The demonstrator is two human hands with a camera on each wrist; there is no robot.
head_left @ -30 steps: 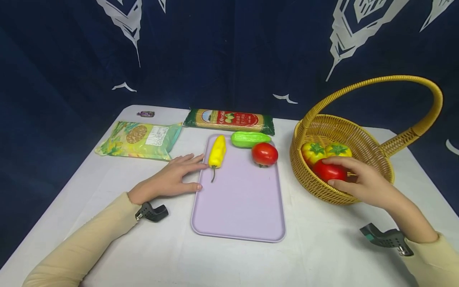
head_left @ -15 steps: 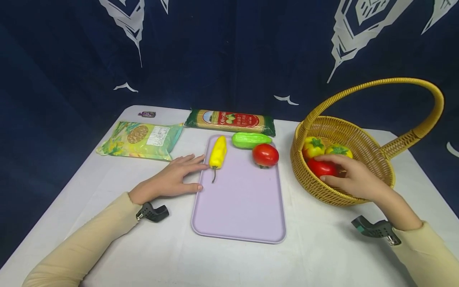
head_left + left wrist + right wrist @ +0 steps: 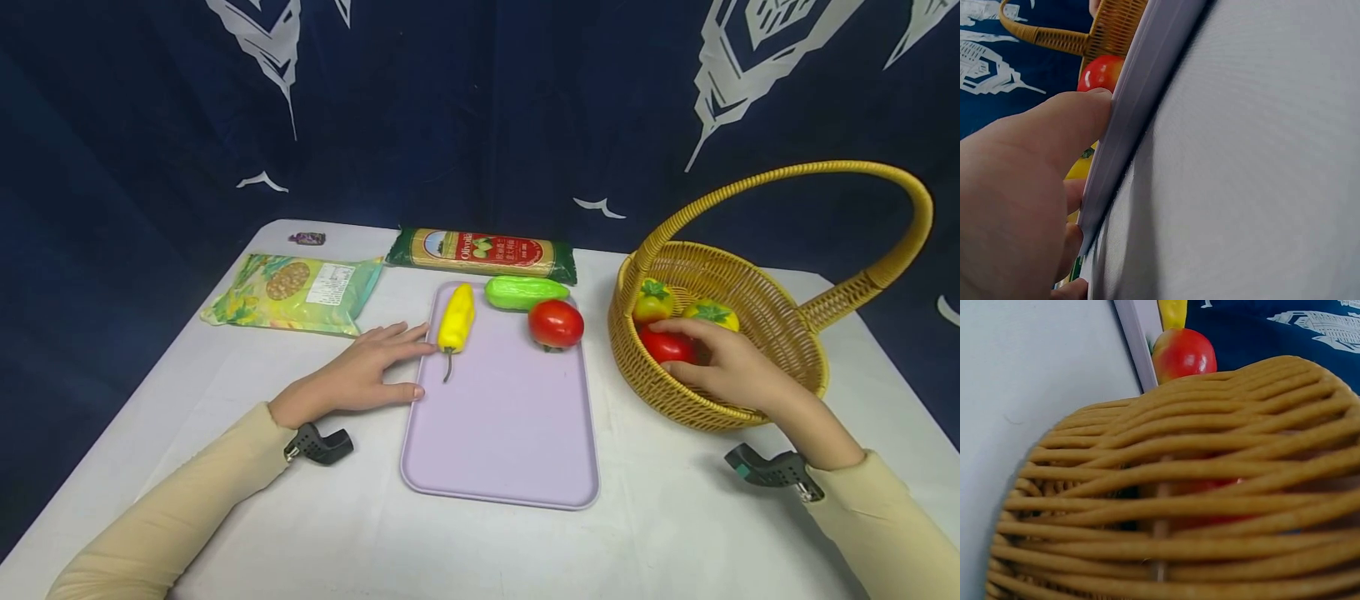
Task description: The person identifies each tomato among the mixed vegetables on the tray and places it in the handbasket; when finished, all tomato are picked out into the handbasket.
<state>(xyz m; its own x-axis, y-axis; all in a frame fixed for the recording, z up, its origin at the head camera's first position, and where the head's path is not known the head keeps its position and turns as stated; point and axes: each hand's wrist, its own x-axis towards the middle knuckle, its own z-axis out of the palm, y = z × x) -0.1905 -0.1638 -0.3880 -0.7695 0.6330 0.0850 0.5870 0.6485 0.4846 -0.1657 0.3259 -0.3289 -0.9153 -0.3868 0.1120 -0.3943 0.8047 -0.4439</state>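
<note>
"Resting at the tray's (image 3: 502,425) left edge, that left hand (image 3: 360,369) has its fingers spread, gripping nothing. And the right hand (image 3: 716,360)?"

"Curled round a red tomato (image 3: 668,344) inside the basket (image 3: 636,367), right of the tray, beside two yellow fruits (image 3: 652,300) (image 3: 712,313)."

"How far along?"

"Partway, I'd judge: that tomato isn't let go yet, and a yellow pepper (image 3: 457,319), green cucumber (image 3: 525,293) and second tomato (image 3: 556,323) lie on the tray."

"Anything different from a second ago?"

"The held tomato sits nearer the tray's side; the tray's vegetables look the same."

near half of tray (image 3: 502,433) free from above; basket wall (image 3: 637,371) bars sideways path, handle (image 3: 840,167) arches overhead.
</note>
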